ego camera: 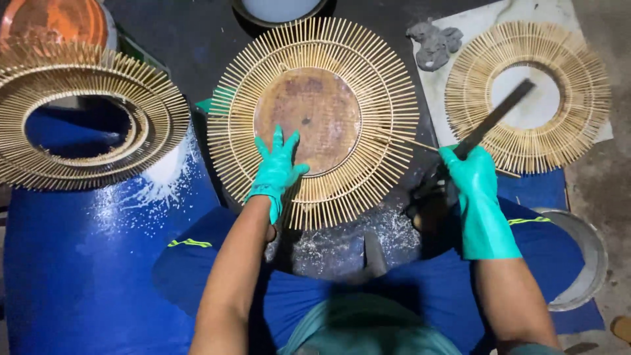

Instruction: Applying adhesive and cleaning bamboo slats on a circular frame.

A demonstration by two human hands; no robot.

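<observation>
The left hand [276,167] lies flat, fingers apart, on the stick wheel [314,121] in the middle of the bench. The right hand [470,177] is clamped on a dark bar [493,118]. A hard hit might snap thin sticks or hurt fingers.

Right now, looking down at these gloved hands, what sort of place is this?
Probably a small handicraft workshop making sunburst frames. Round frames of thin bamboo sticks sit around, wood shavings litter the work surface, and the right hand in a teal rubber glove grips a dark flat blade.
</observation>
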